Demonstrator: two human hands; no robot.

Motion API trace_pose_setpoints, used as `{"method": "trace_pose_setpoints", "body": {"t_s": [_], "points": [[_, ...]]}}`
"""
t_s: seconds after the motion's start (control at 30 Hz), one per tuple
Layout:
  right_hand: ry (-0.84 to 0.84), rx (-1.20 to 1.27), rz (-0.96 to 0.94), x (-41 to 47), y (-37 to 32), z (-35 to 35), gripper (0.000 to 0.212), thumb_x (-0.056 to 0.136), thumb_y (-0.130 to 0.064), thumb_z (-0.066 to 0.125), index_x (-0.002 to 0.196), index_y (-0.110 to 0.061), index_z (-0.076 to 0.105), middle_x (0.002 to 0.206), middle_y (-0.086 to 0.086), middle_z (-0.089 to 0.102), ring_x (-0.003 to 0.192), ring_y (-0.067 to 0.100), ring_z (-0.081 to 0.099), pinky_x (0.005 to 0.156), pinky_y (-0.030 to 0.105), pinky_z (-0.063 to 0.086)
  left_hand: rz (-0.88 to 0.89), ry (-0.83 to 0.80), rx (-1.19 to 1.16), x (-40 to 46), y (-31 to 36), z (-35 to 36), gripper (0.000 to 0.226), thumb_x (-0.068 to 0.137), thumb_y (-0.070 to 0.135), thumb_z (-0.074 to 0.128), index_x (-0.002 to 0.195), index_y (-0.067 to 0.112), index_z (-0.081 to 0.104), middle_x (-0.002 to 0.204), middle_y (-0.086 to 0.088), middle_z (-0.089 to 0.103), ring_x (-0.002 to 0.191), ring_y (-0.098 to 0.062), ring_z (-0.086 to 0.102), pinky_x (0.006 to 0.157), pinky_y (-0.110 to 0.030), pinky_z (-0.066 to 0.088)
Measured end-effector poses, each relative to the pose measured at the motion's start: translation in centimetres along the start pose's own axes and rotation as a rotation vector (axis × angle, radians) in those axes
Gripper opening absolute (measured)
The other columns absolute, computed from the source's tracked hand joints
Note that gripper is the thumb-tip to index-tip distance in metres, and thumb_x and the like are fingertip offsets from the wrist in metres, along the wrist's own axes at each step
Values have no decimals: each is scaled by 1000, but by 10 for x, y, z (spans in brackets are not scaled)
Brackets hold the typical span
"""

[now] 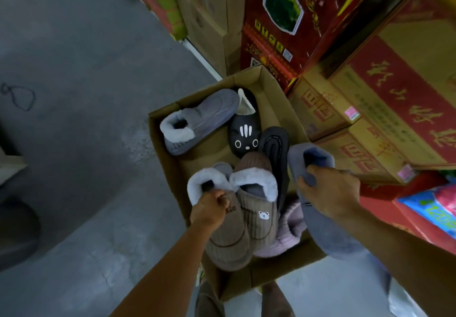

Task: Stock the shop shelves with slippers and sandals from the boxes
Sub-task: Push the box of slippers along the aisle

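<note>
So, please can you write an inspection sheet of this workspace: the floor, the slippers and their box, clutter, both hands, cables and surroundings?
Surface: grey concrete floor, with a dark scribbled mark at the left.
Job's things: open cardboard box on the floor; inside lie a grey fur-lined slipper, a black cat-face slipper, a black slipper sole-up and a lilac slipper.
Clutter: dark rounded object at the left edge, unclear what.
Hands: left hand grips the fur collar of a brown bear slipper pair; right hand grips a blue-grey slipper.
Cables: nothing seen.
Surroundings: stacked red and brown cartons at the right; no shelves in view.
</note>
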State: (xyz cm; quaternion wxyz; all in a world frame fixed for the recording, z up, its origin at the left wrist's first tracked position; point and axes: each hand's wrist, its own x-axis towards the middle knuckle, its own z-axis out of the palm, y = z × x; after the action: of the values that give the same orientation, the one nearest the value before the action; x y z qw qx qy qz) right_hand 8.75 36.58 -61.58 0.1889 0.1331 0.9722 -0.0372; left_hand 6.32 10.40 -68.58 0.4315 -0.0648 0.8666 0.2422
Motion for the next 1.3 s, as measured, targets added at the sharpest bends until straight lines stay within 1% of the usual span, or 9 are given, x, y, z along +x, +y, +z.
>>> {"method": "trace_pose_setpoints", "body": {"t_s": [0.2,0.3,0.5,0.67,0.83,0.9,0.97,1.1,1.3], "points": [[117,84,-219,9,-30,-18,30,89,-36,55,68,-22,39,58,-6,43,58,22,50,47,29,33,41,2,-57,2,6,-2,25,96,26,46,111,21,65,100,-7,68,97,-25,62,84,-33,49],[141,31,-396,33,-60,-27,24,96,-35,47,88,-15,57,85,7,61,83,29,59,62,38,47,43,-40,-136,3,8,-5,23,96,19,46,101,10,66,93,-16,67,93,-31,63,83,-38,50],[-158,-335,-534,98,-99,-13,39,90,-15,52,129,-19,52,133,6,44,125,35,34,94,44,36,110,-61,-215,8,4,-6,23,94,18,52,110,7,64,95,-19,68,91,-31,64,85,-40,51],[-206,-269,-549,101,-89,6,51,88,-14,51,138,-22,46,134,5,44,124,32,34,92,40,38,76,18,-327,10,-10,-8,27,91,19,59,118,16,61,105,-5,68,95,-21,65,87,-38,54],[-28,24,-413,93,-65,6,60,87,-17,55,143,-25,35,153,4,24,134,30,31,97,46,38,38,42,-364,17,-20,-8,29,91,22,60,120,20,61,112,1,66,102,-21,64,92,-45,53],[-108,-61,-353,96,-56,4,66,88,-22,56,146,-32,27,158,4,11,140,31,20,99,50,35,43,29,-336,17,-22,-7,29,90,24,61,119,22,61,109,1,67,101,-19,64,93,-43,52],[-189,-183,-372,102,-56,4,66,89,-19,56,146,-33,27,158,9,4,140,34,18,93,48,40,61,4,-298,18,-21,-5,28,90,23,61,119,23,62,107,2,67,100,-16,63,95,-39,51],[-125,-177,-424,115,-79,-3,40,90,-11,52,130,-15,47,142,20,25,121,39,35,76,44,46,90,-19,-330,22,-21,-6,25,90,16,61,115,17,64,105,-2,67,99,-17,64,94,-39,51],[-81,-269,-604,111,-113,-3,38,92,-6,40,128,-13,47,143,22,25,123,39,36,64,36,31,71,-26,-401,23,-20,-5,21,91,15,59,112,15,63,103,-10,68,90,-20,64,90,-39,54]]}}
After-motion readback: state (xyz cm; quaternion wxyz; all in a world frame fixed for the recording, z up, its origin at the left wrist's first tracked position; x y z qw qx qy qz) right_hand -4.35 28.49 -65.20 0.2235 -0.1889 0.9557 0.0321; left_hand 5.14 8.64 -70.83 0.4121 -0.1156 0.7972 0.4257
